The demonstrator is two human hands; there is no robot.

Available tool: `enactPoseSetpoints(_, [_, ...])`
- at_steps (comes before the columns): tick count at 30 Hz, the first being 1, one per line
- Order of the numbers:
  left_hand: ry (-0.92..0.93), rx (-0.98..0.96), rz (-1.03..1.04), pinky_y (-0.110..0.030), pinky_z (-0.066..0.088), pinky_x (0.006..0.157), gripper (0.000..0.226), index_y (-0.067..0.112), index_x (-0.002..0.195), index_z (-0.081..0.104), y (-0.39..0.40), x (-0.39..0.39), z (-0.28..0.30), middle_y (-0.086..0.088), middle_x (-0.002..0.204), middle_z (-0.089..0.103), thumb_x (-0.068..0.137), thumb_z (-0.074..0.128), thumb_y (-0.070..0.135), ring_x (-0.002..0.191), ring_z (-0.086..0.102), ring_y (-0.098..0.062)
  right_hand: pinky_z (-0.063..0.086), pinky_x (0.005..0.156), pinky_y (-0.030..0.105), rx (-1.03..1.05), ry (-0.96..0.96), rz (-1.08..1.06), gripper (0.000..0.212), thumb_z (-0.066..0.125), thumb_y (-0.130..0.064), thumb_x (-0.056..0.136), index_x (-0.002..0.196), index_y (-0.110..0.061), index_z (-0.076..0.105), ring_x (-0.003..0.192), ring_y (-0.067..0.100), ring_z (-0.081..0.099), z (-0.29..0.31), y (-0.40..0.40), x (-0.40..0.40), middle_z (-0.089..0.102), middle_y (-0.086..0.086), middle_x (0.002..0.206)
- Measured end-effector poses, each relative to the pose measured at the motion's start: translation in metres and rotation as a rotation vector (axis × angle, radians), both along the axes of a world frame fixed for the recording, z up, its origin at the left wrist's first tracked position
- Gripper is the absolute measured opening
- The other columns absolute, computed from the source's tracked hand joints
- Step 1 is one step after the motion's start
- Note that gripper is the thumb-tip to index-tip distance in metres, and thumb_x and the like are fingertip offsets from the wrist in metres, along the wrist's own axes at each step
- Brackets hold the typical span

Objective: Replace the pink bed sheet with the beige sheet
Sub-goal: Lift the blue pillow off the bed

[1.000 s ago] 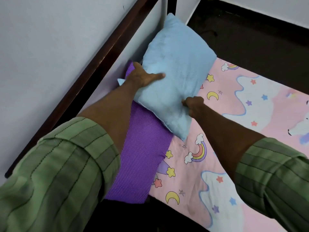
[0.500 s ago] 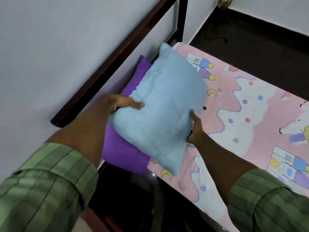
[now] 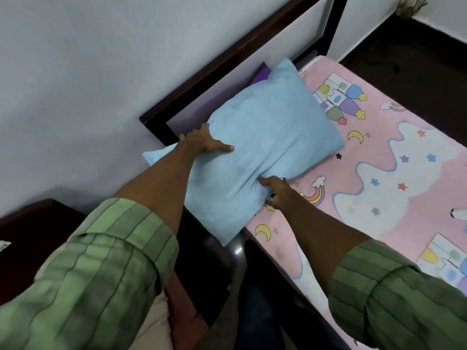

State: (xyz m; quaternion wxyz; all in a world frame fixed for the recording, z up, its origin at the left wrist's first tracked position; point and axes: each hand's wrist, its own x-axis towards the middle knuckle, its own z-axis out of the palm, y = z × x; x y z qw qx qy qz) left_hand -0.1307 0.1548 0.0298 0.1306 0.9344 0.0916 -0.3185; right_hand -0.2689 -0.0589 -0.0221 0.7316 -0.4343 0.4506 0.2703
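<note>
Pink bed sheet: spread flat over the bed, running from near right to far centre, right of both hands.
Blue pillow: up off the sheet at the head end, long axis slanting from near left to far right, a corner overhanging the bed's left edge.
Purple pillow: only a sliver peeks out behind the blue one.
Left hand: clamped on the pillow's left side, thumb on top.
Right hand: pinching the near right edge, nearer the sheet.
Next, likely: pillow goes left, off the bed.

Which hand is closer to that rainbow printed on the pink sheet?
Right. The right hand pinches the blue pillow's near edge just beside the rainbow; the left hand grips the pillow's far side, by the headboard.
</note>
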Motion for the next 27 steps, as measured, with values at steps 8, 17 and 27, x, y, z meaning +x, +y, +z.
enactPoseSetpoints(8, [-0.097, 0.091, -0.237, -0.055, 0.01, 0.124, 0.126, 0.003, 0.161, 0.005, -0.038, 0.049, -0.037, -0.023, 0.168, 0.011, 0.079, 0.063, 0.079, 0.155, 0.014, -0.038, 0.042, 0.107, 0.047, -0.036, -0.132, -0.082, 0.061, 0.074, -0.059, 0.084, 0.125, -0.017, 0.055, 0.125, 0.025, 0.051, -0.013, 0.025, 0.042, 0.055, -0.005, 0.124])
enactPoseSetpoints(17, [-0.054, 0.142, -0.118, -0.053, 0.006, 0.125, 0.146, 0.006, 0.161, -0.009, -0.029, 0.117, -0.107, -0.03, 0.166, 0.002, 0.066, 0.09, 0.055, 0.155, 0.007, -0.043, 0.052, 0.085, 0.031, -0.066, 0.007, -0.193, 0.078, 0.09, -0.045, 0.073, 0.132, -0.018, 0.047, 0.102, 0.012, 0.062, -0.097, 0.017, 0.077, 0.063, -0.005, 0.126])
enactPoseSetpoints(27, [0.003, 0.037, -0.004, -0.055, 0.015, 0.123, 0.161, 0.02, 0.161, -0.016, -0.013, 0.147, -0.192, -0.018, 0.167, 0.017, 0.05, 0.096, 0.056, 0.154, 0.019, -0.036, 0.056, 0.097, 0.042, -0.141, 0.105, -0.202, 0.125, 0.105, -0.044, 0.029, 0.139, -0.014, 0.053, 0.112, 0.018, 0.068, -0.207, 0.01, 0.104, 0.07, -0.004, 0.126])
